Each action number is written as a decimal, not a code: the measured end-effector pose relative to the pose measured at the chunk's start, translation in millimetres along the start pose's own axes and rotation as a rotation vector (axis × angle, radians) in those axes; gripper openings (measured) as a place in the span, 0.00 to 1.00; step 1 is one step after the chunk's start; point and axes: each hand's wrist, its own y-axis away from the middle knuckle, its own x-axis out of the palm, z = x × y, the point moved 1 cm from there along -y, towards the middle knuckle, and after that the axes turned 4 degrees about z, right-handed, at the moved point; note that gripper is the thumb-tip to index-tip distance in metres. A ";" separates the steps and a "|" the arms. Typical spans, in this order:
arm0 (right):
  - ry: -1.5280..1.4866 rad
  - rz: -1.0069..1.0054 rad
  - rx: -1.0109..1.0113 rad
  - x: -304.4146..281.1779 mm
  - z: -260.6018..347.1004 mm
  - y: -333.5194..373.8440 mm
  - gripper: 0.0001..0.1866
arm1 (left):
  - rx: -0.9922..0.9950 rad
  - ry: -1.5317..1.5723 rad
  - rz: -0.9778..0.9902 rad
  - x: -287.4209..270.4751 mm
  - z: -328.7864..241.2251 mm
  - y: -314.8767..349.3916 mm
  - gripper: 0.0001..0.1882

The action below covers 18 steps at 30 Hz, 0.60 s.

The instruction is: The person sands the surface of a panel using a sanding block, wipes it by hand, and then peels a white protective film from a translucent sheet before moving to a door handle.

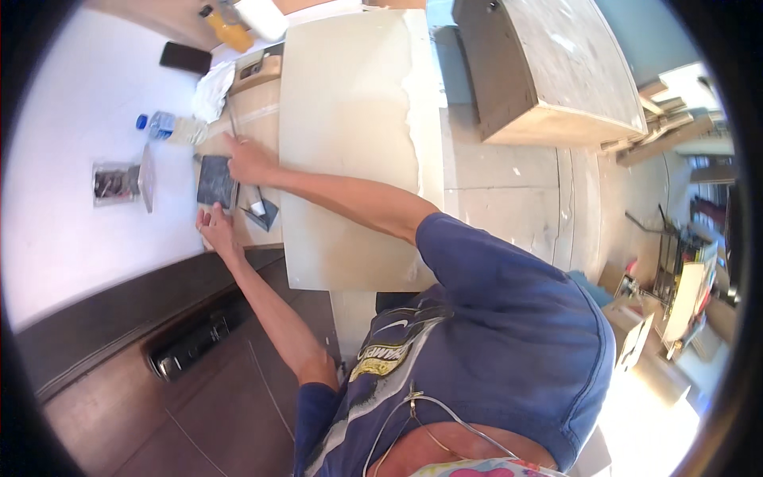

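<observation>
A dark grey rectangular sheet (216,181), scuffed and looking like sandpaper, lies between my two hands over the wooden bench at the wall. My right hand (253,163) grips its far right edge, with the index finger stretched out along a thin metal tool (233,115). At the sheet's near edge, my left hand (216,226) pinches it between thumb and fingers; the other fingers are curled. Just right of the sheet lies another dark folded piece (261,216) with a white patch on it. What is under the sheet is hidden.
A large pale board (350,95) lies right of my hands, under my right forearm. Beyond the sheet are a clear bottle (164,126) with a blue cap, white crumpled paper (213,91), a wooden hand plane (258,73) and a black phone (185,58). An open wall box (115,184) is at left.
</observation>
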 end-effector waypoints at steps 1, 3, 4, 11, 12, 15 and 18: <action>0.006 -0.025 -0.004 -4.0 -2.7 0.1 0.37 | 0.045 -0.023 0.015 12.9 -1.2 -2.4 0.39; 0.068 -0.032 -0.041 -5.5 2.7 -1.0 0.35 | 0.095 0.010 0.035 13.4 -2.3 -13.4 0.40; 0.130 -0.020 -0.062 -4.7 2.9 2.0 0.34 | 0.113 0.039 0.055 15.2 -2.6 -17.2 0.40; 0.576 -0.256 -0.211 1.9 26.8 24.2 0.32 | 0.061 0.358 0.186 2.2 -14.3 -24.7 0.40; 0.499 -0.253 -0.254 2.9 42.2 26.9 0.32 | 0.057 0.402 0.205 -1.8 -17.2 -25.8 0.39; 0.336 -0.239 -0.320 10.7 68.2 38.4 0.35 | 0.134 0.362 0.140 -10.9 -27.9 -17.6 0.40; 0.292 -0.209 -0.261 26.5 74.2 44.5 0.44 | 0.358 0.296 0.032 -10.6 -44.9 3.0 0.39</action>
